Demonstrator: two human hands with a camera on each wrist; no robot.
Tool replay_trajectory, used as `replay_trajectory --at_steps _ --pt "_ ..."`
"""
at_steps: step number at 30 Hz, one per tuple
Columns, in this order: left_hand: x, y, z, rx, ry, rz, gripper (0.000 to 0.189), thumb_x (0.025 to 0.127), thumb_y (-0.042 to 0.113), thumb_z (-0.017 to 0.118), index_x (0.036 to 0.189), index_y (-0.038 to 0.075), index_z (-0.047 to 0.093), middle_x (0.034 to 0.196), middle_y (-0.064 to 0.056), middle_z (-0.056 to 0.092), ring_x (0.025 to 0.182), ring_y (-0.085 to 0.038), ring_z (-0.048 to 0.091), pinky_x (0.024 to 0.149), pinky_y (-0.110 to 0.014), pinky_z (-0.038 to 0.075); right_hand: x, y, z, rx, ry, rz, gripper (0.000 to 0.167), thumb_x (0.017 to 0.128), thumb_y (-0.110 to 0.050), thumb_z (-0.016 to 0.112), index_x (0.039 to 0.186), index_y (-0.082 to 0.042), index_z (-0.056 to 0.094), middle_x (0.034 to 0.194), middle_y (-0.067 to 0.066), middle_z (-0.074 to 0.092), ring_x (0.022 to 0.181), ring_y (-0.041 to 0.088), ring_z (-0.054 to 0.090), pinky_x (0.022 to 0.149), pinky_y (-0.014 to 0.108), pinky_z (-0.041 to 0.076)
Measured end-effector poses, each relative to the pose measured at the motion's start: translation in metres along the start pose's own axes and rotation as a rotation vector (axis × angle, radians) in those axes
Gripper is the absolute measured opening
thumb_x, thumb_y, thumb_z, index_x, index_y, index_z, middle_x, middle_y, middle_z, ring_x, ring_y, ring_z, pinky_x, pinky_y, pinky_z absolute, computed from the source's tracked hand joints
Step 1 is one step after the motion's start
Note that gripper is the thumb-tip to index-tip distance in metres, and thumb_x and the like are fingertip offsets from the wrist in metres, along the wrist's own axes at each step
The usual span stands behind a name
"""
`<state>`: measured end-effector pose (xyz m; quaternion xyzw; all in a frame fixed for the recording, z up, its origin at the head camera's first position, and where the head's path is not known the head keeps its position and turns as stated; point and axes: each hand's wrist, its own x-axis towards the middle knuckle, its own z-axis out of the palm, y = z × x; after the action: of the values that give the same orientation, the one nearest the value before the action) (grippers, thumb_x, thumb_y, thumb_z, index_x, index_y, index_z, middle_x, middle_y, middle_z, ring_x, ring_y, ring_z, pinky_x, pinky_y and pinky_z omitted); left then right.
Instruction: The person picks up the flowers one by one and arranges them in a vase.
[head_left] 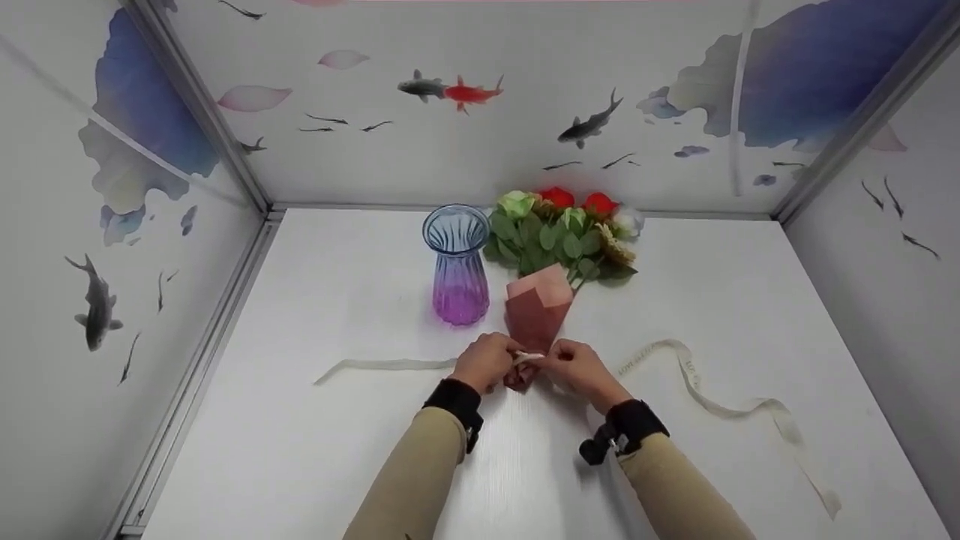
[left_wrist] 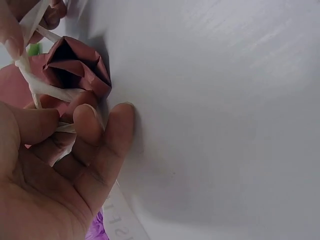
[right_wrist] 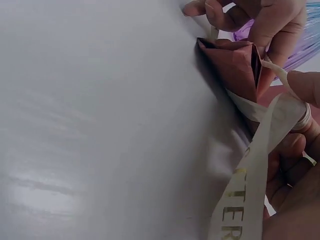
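Note:
A cone of dusty-pink wrapping paper (head_left: 537,319) lies on the table, its narrow folded end (left_wrist: 80,67) towards me. Cream ribbon (left_wrist: 50,91) crosses that narrow end. My left hand (head_left: 484,361) pinches the ribbon between thumb and fingers at the left of the paper. On the other side my right hand (head_left: 583,373) pinches another part of it, with a printed length (right_wrist: 245,185) hanging from the fingers. One ribbon tail (head_left: 401,365) stretches left over the table; a longer, wavy tail (head_left: 697,382) runs right. Artificial flowers (head_left: 566,232) with green leaves lie beyond the paper's wide end.
A ribbed glass vase (head_left: 459,281), blue above and purple below, stands left of the flowers, just beyond my left hand. White panels printed with fish (head_left: 589,124) enclose the white table (head_left: 337,450) at the back and both sides.

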<state>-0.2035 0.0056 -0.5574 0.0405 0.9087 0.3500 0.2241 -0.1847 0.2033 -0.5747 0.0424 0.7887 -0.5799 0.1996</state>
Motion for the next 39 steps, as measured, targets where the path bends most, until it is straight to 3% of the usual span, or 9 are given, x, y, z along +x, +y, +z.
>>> replay_trajectory --at_steps 3,10,17,19,22,26,28,33,39 --pt "0.000 0.002 0.000 0.030 -0.007 -0.017 0.038 0.097 0.005 0.054 0.116 0.026 0.080 0.085 0.001 0.066 0.056 -0.019 0.053 0.041 -0.030 0.040 -0.001 0.000 -0.003 0.037 -0.021 -0.007 0.028 0.089 -0.028 0.080 0.084 -0.010 0.060 0.071 -0.003 0.048 0.060 0.013 0.042 0.051 0.026 0.032" --pt "-0.002 0.002 -0.003 0.158 0.030 0.008 0.030 0.098 0.013 0.059 0.114 0.025 0.080 0.092 0.001 0.071 0.067 -0.021 0.060 0.049 -0.033 0.047 -0.002 0.000 -0.005 -0.124 0.053 -0.058 0.025 0.087 -0.019 0.077 0.078 -0.012 0.055 0.072 -0.002 0.048 0.063 0.014 0.046 0.053 0.027 0.035" --pt "-0.003 0.002 -0.002 0.166 0.032 0.023 0.024 0.095 0.014 0.062 0.104 0.023 0.082 0.088 0.002 0.069 0.071 -0.019 0.058 0.057 -0.034 0.049 -0.004 -0.001 -0.013 0.034 0.149 -0.098 0.022 0.086 -0.007 0.067 0.072 -0.012 0.051 0.069 -0.004 0.046 0.065 0.014 0.043 0.057 0.027 0.033" --pt "-0.003 0.002 -0.001 0.166 0.029 0.024 0.022 0.096 0.014 0.062 0.102 0.022 0.082 0.087 0.002 0.069 0.073 -0.019 0.059 0.062 -0.036 0.052 -0.005 -0.001 -0.017 0.116 0.107 -0.094 0.020 0.087 -0.006 0.067 0.072 -0.012 0.053 0.070 -0.004 0.046 0.068 0.014 0.044 0.061 0.028 0.035" --pt "-0.003 0.002 -0.002 0.197 0.041 0.055 0.016 0.096 0.023 0.067 0.095 0.020 0.082 0.085 0.003 0.070 0.077 -0.018 0.062 0.069 -0.037 0.053 -0.009 -0.001 -0.027 0.240 -0.069 -0.067 0.017 0.092 -0.009 0.066 0.077 -0.011 0.058 0.073 -0.004 0.048 0.074 0.016 0.045 0.069 0.030 0.038" --pt "-0.005 -0.002 -0.006 0.206 0.066 0.077 0.013 0.093 0.031 0.072 0.090 0.023 0.083 0.082 0.005 0.071 0.076 -0.017 0.066 0.068 -0.037 0.055 -0.014 -0.001 -0.047 0.231 -0.229 -0.079 0.017 0.094 -0.011 0.068 0.082 -0.010 0.056 0.077 -0.004 0.049 0.079 0.020 0.044 0.075 0.034 0.037" --pt "-0.006 -0.005 -0.007 0.202 0.067 0.077 0.011 0.091 0.031 0.074 0.089 0.024 0.082 0.081 0.005 0.072 0.074 -0.017 0.065 0.066 -0.037 0.054 -0.015 -0.003 -0.057 0.181 -0.186 -0.097 0.021 0.092 -0.010 0.069 0.080 -0.010 0.052 0.075 -0.004 0.046 0.079 0.021 0.043 0.076 0.035 0.035" --pt "-0.007 -0.010 -0.007 0.228 0.083 0.100 0.012 0.090 0.023 0.074 0.099 0.026 0.082 0.085 0.002 0.071 0.073 -0.017 0.059 0.065 -0.038 0.053 -0.017 -0.007 -0.074 0.129 0.053 -0.050 0.031 0.093 -0.013 0.069 0.073 -0.012 0.046 0.068 -0.005 0.038 0.074 0.019 0.041 0.075 0.036 0.032" --pt "-0.006 -0.007 -0.002 0.220 0.090 0.135 0.008 0.092 0.026 0.073 0.094 0.027 0.081 0.083 0.002 0.068 0.070 -0.017 0.057 0.063 -0.036 0.050 -0.019 -0.015 -0.086 0.286 0.172 -0.016 0.032 0.100 -0.015 0.060 0.071 -0.010 0.050 0.058 -0.006 0.033 0.056 0.012 0.033 0.070 0.030 0.047"
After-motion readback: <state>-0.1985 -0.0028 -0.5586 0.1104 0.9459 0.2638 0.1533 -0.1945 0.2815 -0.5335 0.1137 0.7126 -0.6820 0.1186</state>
